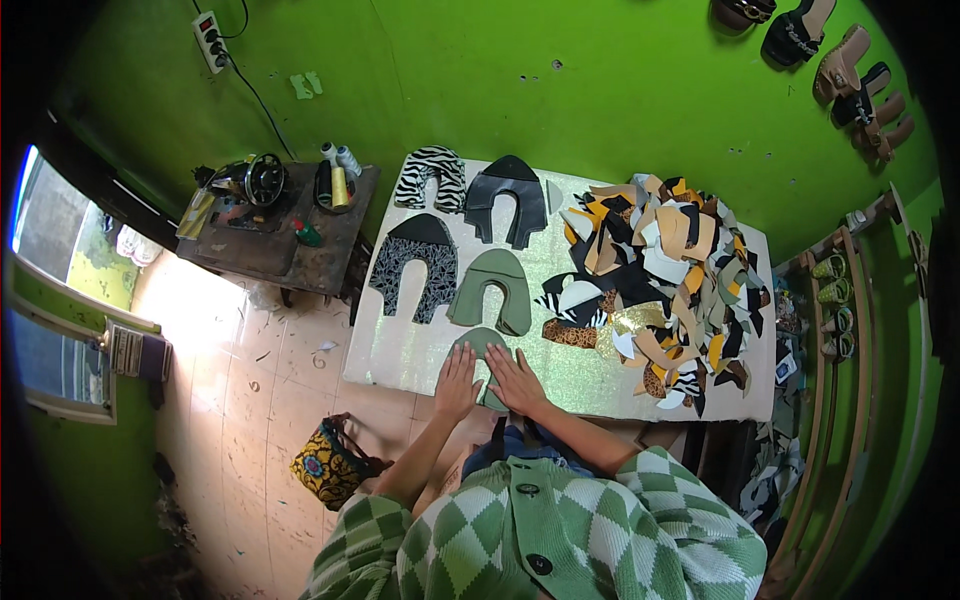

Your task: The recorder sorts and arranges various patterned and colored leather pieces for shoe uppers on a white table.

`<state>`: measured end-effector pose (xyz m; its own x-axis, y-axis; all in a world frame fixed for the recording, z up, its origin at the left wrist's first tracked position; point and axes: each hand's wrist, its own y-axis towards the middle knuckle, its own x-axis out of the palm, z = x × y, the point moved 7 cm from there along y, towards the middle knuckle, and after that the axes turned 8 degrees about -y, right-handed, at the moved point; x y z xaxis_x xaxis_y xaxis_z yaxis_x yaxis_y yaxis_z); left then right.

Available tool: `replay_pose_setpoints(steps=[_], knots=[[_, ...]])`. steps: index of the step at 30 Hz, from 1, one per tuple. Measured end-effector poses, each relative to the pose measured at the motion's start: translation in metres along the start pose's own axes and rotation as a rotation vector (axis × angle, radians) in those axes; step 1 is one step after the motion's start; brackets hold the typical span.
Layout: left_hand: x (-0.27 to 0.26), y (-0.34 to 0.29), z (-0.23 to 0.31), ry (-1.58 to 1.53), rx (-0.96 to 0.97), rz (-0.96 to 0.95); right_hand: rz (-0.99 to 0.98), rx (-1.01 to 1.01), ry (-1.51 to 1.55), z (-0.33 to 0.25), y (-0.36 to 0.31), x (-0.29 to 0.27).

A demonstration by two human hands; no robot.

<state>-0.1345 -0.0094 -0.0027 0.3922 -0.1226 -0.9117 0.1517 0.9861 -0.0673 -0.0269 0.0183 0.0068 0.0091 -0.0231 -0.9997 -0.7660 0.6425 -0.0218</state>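
Observation:
Both palms lie flat on a green U-shaped shoe upper piece [482,340] at the table's near edge. My left hand [457,382] covers its left side, fingers stretched out. On its right side rests my right hand [514,380], fingers extended and slightly apart. Much of the piece is hidden under them. Just beyond it sits a stack of similar green upper pieces [490,268]. Farther up are black patterned pieces [432,262], zebra-striped pieces [441,165] and plain black pieces [510,185], each in its own pile.
A large heap of mixed cut scraps [665,270] covers the right half of the table [380,368]. At the left stands a sewing machine [258,185] on a dark stand with thread cones [340,185]. A patterned bag [330,465] is on the floor. Shoes [840,62] hang at upper right.

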Motion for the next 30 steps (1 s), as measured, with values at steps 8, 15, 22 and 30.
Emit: replay_pose_setpoints(steps=[8, 15, 22, 30], knots=[[0.000, 0.000, 0.001, 0.022, 0.007, 0.011, -0.027, 0.024, -0.055, -0.002, 0.000, -0.002], [-0.006, 0.000, 0.002, -0.130, 0.054, 0.041, 0.120, 0.056, 0.200, 0.012, -0.009, -0.010], [-0.025, 0.010, 0.041, -0.288, 0.021, 0.333, 0.409, 0.311, 0.422, 0.077, -0.072, -0.039], [0.025, 0.043, 0.149, -0.394, 0.173, 0.246, 0.671, 0.682, 0.478, 0.182, -0.186, -0.064]])
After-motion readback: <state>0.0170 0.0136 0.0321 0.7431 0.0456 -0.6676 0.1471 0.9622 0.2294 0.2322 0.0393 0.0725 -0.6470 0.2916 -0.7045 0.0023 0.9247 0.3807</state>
